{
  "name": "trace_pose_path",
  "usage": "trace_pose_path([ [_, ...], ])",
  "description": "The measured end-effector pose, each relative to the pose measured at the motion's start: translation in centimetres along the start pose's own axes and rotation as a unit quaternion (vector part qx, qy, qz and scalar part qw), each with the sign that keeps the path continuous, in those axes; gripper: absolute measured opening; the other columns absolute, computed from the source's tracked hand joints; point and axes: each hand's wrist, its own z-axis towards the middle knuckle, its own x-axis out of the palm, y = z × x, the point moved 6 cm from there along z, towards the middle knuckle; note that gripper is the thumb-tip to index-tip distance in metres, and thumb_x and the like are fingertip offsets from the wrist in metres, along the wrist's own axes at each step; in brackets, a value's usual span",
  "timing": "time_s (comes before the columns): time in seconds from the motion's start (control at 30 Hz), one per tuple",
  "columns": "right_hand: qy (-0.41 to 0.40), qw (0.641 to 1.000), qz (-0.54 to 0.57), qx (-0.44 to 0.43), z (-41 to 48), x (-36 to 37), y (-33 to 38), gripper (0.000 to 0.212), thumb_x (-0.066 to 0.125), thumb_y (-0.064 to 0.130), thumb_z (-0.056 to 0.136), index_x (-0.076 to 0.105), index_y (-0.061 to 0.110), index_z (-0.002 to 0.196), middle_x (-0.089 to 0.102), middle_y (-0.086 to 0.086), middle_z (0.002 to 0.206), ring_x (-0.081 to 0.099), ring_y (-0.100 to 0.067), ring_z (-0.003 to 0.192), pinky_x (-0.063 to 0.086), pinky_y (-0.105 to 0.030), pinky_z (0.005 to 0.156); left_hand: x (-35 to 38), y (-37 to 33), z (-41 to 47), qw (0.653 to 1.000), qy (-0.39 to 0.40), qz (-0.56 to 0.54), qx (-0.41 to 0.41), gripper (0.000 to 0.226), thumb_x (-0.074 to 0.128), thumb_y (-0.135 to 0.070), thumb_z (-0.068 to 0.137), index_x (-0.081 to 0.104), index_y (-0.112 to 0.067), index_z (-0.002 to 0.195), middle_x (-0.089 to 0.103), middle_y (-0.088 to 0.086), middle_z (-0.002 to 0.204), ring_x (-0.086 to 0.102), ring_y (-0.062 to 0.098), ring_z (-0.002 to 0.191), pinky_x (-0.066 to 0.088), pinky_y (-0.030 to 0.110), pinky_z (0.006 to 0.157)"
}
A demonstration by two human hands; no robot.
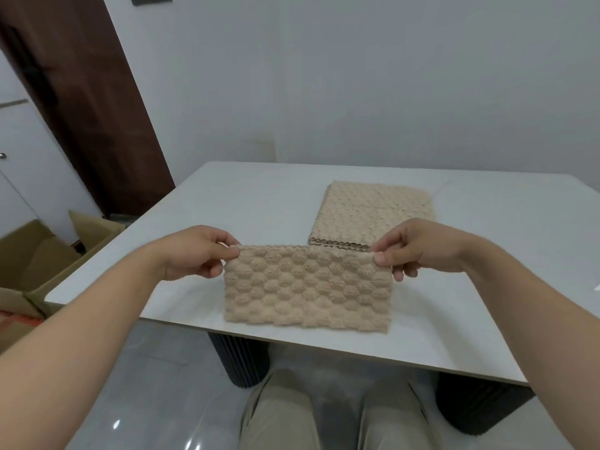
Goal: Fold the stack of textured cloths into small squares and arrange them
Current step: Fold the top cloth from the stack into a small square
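The person holds a beige, bubble-textured cloth [306,287] up by its top corners over the near edge of the white rectangular table [227,203]. The left hand [194,253] pinches the top left corner between thumb and curled fingers, and the right hand [412,248] pinches the top right the same way, so the cloth hangs taut and level. It looks already doubled into a wide strip, probably held up like this to line up the edges before the next fold. Behind it, further back on the table, the flat stack of matching beige cloths [373,216] waits unfolded, within easy reach. Open brown cardboard boxes [48,254] sit on the floor to the left
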Motion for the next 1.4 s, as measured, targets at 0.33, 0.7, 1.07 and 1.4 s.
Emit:
trace_pose_path([
  [0.33,0.003,0.996,-0.083,0.037,0.6,-0.4,3.8,0.011,0.07,0.011,0.094,0.067,0.001,0.094,0.077,-0.013,0.084,0.077,-0.029,0.085,0.056,-0.026,0.059,-0.1,-2.4,-1.1,0.993,0.086,0.072,-0.025,0.028,0.075,-0.01,0.089,0.07,-0.003,0.115,0.074,0.021,0.111,0.074,0.033,0.1,0.061,0.028,0.079],
  [0.7,-0.303,0.864,-0.32,-0.243,-3.3,5.3,-0.5,0.021,0.057,0.031,0.1,0.071,0.021,0.112,0.076,0.004,0.094,0.07,-0.018,0.081,0.057,-0.038,0.075,2.6,3.5,-3.1,0.857,-0.273,0.267,0.345,0.032,0.062,-0.045,0.095,0.079,-0.021,0.106,0.066,-0.013,0.112,0.056,-0.014,0.102,0.046,0.017,0.096],
  [1.07,-0.316,0.804,-0.446,-0.233,-4.2,9.2,-5.4,0.014,0.076,0.022,0.088,0.075,0.017,0.1,0.073,0.005,0.08,0.064,-0.026,0.087,0.05,-0.039,0.066,5.1,6.8,-2.6,0.838,-0.215,0.367,0.343,0.027,0.067,-0.028,0.092,0.075,-0.018,0.116,0.066,-0.003,0.117,0.066,0.015,0.105,0.057,0.031,0.088],
  [1.4,-0.259,0.819,-0.442,-0.258,-4.0,9.8,-6.5,0.01,0.074,0.022,0.088,0.072,0.018,0.097,0.073,0.007,0.112,0.063,-0.023,0.109,0.053,-0.043,0.08,5.7,6.8,-3.3,0.807,-0.202,0.425,0.356,0.034,0.055,-0.04,0.09,0.079,-0.023,0.106,0.073,-0.01,0.105,0.06,0.019,0.091,0.055,0.04,0.077],
])
